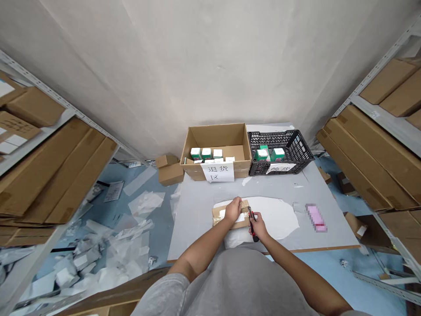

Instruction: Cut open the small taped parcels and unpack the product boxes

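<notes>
In the head view, a flat, oblong cardboard parcel (241,224) with shiny tape lies on a smooth white sheet (278,219). The person's left hand (233,210) rests on the parcel, fingers curled; whether they grip it cannot be told. At the parcel's right end, the right hand (258,226) wraps its fingers around a slim black-and-red cutter (252,224). Beyond the parcel stands a latticed plastic crate (304,151).

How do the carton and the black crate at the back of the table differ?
The carton is brown cardboard with solid walls; the crate is black with lattice walls.
The carton shows more small boxes inside; the crate shows only three.
The carton's sheet hangs lower on its front than the crate's.
Both are open-topped, with handwritten white sheets.
</notes>
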`<action>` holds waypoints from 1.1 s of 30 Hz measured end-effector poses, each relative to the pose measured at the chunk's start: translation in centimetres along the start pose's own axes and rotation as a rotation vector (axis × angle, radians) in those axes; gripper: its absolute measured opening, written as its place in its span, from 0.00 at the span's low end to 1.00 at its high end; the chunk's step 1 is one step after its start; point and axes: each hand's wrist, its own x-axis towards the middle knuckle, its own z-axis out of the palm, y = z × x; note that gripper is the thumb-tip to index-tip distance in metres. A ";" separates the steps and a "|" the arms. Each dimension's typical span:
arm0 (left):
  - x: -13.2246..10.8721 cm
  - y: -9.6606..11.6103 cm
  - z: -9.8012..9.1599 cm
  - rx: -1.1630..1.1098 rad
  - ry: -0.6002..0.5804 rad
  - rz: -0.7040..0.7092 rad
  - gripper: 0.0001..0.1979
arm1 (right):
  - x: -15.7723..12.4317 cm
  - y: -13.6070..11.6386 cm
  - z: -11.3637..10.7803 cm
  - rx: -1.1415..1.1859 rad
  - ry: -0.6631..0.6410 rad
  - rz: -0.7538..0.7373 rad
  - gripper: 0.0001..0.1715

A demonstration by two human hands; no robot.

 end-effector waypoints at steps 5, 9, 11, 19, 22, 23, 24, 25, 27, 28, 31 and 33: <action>0.2 -0.7 0.9 0.153 -0.048 0.148 0.13 | -0.3 -0.2 0.1 -0.060 0.031 0.004 0.20; 0.0 -1.5 0.9 0.191 -0.051 0.281 0.19 | -0.5 -0.2 -1.0 -0.147 -0.042 0.064 0.19; -0.3 -2.0 0.3 0.205 -0.070 0.337 0.23 | -0.5 -0.3 -1.7 -0.134 -0.043 0.070 0.20; -4.6 -3.9 -1.5 0.431 -0.175 0.365 0.72 | 1.4 -0.4 -2.7 -0.054 0.090 0.013 0.25; -5.6 -4.2 -1.8 0.464 -0.249 0.247 0.72 | 2.1 -0.4 -3.4 -0.072 0.110 -0.005 0.27; -5.6 -4.2 -2.1 0.448 -0.273 0.205 0.71 | 2.3 -0.4 -3.8 -0.072 0.122 -0.023 0.29; -5.3 -4.1 -2.6 0.422 -0.298 0.176 0.71 | 2.5 -0.4 -4.2 -0.064 0.134 -0.041 0.31; -4.9 -4.1 -3.2 0.390 -0.324 0.163 0.70 | 2.6 -0.5 -4.6 -0.050 0.143 -0.059 0.32; -3.6 -4.1 -4.8 0.326 -0.363 0.144 0.69 | 2.9 -0.7 -5.4 -0.017 0.157 -0.079 0.33; -2.8 -4.2 -5.7 0.287 -0.384 0.130 0.69 | 3.1 -0.7 -5.7 -0.008 0.156 -0.079 0.34; -0.4 -5.2 -8.0 0.116 -0.476 0.064 0.66 | 3.3 -0.8 -6.4 0.002 0.094 -0.058 0.34; 0.9 -6.0 -8.5 -0.085 -0.570 0.014 0.61 | 3.4 -0.7 -6.5 0.015 0.012 -0.021 0.33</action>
